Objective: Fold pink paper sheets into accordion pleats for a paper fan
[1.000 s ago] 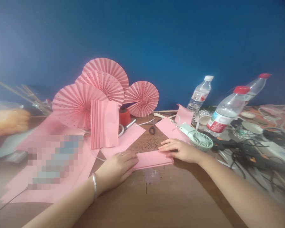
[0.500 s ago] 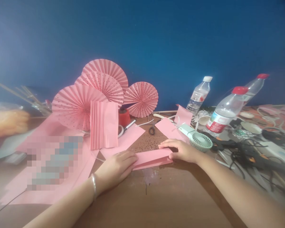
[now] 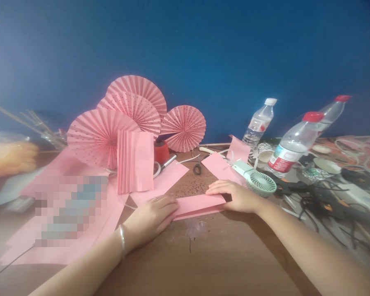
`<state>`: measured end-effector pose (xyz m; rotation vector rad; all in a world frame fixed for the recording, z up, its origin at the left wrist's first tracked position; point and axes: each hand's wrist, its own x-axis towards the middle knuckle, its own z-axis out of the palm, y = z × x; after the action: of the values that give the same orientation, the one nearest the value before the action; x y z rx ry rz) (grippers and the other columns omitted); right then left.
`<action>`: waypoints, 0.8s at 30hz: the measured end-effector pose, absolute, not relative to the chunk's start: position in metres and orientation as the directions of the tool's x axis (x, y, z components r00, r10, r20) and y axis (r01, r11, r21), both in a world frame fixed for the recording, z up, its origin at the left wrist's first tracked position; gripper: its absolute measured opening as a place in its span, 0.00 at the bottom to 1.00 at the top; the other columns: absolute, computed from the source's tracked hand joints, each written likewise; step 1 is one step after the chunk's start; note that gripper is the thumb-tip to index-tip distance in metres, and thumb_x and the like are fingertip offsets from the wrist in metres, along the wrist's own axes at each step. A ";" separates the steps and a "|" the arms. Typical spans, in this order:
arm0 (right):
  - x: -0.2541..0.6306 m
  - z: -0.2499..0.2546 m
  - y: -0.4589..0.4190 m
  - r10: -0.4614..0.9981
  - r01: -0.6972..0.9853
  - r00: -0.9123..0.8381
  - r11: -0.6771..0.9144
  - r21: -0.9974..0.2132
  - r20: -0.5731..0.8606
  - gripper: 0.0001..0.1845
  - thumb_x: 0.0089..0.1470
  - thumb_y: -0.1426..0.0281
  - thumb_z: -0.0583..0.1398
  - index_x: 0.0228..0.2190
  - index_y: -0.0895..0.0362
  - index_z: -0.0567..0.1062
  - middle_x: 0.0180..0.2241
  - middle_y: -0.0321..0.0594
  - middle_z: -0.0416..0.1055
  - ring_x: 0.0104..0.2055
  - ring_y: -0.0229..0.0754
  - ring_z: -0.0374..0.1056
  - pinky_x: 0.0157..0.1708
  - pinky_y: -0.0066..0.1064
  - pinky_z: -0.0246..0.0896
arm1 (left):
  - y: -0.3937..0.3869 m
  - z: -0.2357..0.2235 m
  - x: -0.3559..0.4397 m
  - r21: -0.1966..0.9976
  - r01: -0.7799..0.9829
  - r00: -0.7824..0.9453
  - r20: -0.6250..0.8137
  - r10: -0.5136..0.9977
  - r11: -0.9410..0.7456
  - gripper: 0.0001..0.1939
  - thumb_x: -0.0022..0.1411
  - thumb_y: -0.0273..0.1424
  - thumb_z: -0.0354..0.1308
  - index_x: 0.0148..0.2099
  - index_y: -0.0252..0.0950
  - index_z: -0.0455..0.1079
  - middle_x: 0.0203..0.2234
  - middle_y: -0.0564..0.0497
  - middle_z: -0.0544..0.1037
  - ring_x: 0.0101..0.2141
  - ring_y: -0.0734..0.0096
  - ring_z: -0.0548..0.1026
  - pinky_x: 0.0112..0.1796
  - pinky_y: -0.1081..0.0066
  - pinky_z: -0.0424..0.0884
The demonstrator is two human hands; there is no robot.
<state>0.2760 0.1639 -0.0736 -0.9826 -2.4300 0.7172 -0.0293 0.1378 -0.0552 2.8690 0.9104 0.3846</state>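
Note:
A strip of folded pink paper (image 3: 199, 204) lies on the brown table between my hands, its fold gaping a little along the near edge. My left hand (image 3: 156, 214), with a silver bangle at the wrist, presses its fingers together on the paper's left end. At the other end my right hand (image 3: 236, 195) grips the paper, fingers along the far edge and thumb at the near side. Left of centre stands a pleated pink paper (image 3: 135, 162), partly folded accordion-style. Behind it are several round pink paper fans (image 3: 185, 128) with punched holes.
Pink sheets (image 3: 89, 255) lie at left, partly pixelated. Scissors (image 3: 197, 168), a red object (image 3: 161, 152) and a mint handheld fan (image 3: 260, 183) are beyond my hands. At right stand bottles (image 3: 283, 158) among bowls (image 3: 327, 166) and black cables (image 3: 317, 205). A blue wall rises behind.
The gap at the paper's right end has narrowed as my right thumb shifted slightly. My left hand stays nearly still.

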 end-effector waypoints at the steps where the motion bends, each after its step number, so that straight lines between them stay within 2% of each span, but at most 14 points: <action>1: 0.275 -0.075 0.164 0.737 0.509 -0.644 0.614 -0.603 0.207 0.20 0.46 0.69 0.61 0.44 0.51 0.72 0.44 0.40 0.70 0.49 0.45 0.61 0.51 0.40 0.54 | 0.138 -0.055 -0.029 0.177 0.551 0.789 0.208 0.578 -0.816 0.13 0.63 0.27 0.43 0.48 0.37 0.63 0.41 0.48 0.71 0.44 0.68 0.68 0.45 0.67 0.67; 4: 0.272 -0.081 0.165 0.782 0.537 -0.567 0.589 -0.605 0.259 0.14 0.51 0.74 0.56 0.40 0.52 0.74 0.38 0.40 0.72 0.43 0.41 0.65 0.44 0.35 0.60 | 0.137 -0.054 -0.029 0.183 0.541 0.791 0.220 0.571 -0.821 0.13 0.63 0.27 0.43 0.48 0.37 0.63 0.41 0.48 0.71 0.44 0.68 0.68 0.45 0.67 0.67; 9: 0.271 -0.083 0.166 0.818 0.597 -0.498 0.564 -0.571 0.287 0.08 0.51 0.75 0.55 0.28 0.54 0.74 0.31 0.37 0.72 0.34 0.39 0.66 0.36 0.30 0.60 | 0.138 -0.054 -0.028 0.204 0.554 0.781 0.210 0.588 -0.808 0.13 0.63 0.27 0.42 0.48 0.37 0.63 0.41 0.48 0.71 0.44 0.69 0.68 0.45 0.67 0.67; 24: 0.274 -0.086 0.168 0.791 0.606 -0.510 0.609 -0.512 0.338 0.14 0.49 0.80 0.53 0.28 0.54 0.75 0.30 0.35 0.73 0.34 0.37 0.68 0.36 0.28 0.61 | 0.139 -0.057 -0.031 0.148 0.530 0.811 0.200 0.550 -0.835 0.13 0.63 0.28 0.44 0.47 0.38 0.65 0.42 0.50 0.71 0.45 0.69 0.68 0.46 0.69 0.65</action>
<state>0.2743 0.1676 -0.0855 -1.0991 -2.2882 0.4465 -0.0308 0.1394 -0.0574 2.9081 0.8693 0.3611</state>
